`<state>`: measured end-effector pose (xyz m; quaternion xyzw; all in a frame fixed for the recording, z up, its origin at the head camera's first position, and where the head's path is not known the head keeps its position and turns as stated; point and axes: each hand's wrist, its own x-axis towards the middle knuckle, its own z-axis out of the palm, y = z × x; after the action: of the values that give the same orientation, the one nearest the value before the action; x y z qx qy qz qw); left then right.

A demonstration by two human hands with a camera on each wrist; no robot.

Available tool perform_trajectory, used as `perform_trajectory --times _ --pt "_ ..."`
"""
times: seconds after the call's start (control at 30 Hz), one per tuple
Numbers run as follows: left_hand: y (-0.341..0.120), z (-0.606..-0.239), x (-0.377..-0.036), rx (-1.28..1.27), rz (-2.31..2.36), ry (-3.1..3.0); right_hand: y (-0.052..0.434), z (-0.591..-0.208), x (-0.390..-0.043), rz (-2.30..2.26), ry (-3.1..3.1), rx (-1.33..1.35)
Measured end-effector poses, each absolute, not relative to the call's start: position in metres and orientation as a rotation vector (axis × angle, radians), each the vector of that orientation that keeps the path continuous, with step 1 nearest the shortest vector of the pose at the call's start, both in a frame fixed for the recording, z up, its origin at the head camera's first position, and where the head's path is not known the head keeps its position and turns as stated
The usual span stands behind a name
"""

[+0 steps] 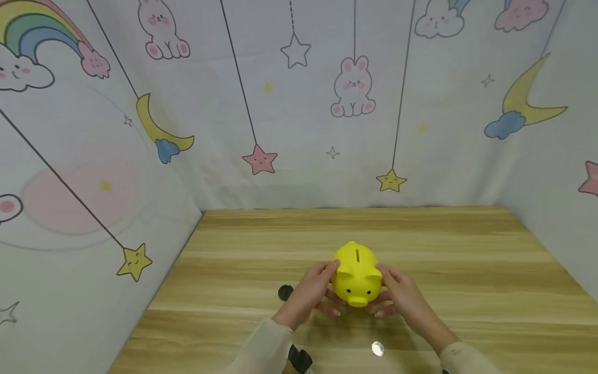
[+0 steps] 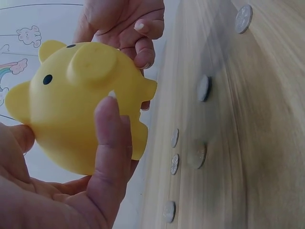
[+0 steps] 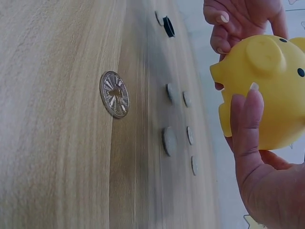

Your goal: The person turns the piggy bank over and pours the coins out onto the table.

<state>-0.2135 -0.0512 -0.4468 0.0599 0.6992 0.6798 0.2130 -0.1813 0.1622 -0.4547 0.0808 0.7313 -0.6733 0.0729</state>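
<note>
A yellow piggy bank with a coin slot on top faces me at the middle of the wooden table. My left hand grips its left side and my right hand grips its right side. In the left wrist view my left hand's thumb lies across the piggy bank, with the right hand on the far side. The right wrist view shows my right hand holding the piggy bank just off the tabletop, with several small coins lying beneath it.
A large silver coin lies near the front edge, also seen as the coin. A black round plug sits left of my left hand. Printed fabric walls close in the table on three sides.
</note>
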Motion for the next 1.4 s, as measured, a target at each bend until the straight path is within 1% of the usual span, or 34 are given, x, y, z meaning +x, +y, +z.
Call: perform_trajectory --times 0.47,0.73,0.93,1.2,1.4 --pt "-0.049 -0.452 -0.216 0.203 1.824 1.935 0.168 -0.461 -0.182 -2.030 2.165 0.218" --pt "-0.048 -0.462 -0.210 0.168 1.792 1.927 0.170 -0.477 -0.180 -2.002 2.151 0.263" --pt "-0.047 -0.467 -0.210 0.193 1.775 1.947 0.172 -0.482 -0.177 -1.995 2.129 0.208" --pt "-0.053 -0.476 -0.207 0.162 1.752 1.963 0.169 -0.492 -0.174 -1.975 2.106 0.192" --pt "-0.052 -0.479 -0.209 0.150 1.746 1.964 0.171 -0.489 -0.174 -1.942 2.114 0.142"
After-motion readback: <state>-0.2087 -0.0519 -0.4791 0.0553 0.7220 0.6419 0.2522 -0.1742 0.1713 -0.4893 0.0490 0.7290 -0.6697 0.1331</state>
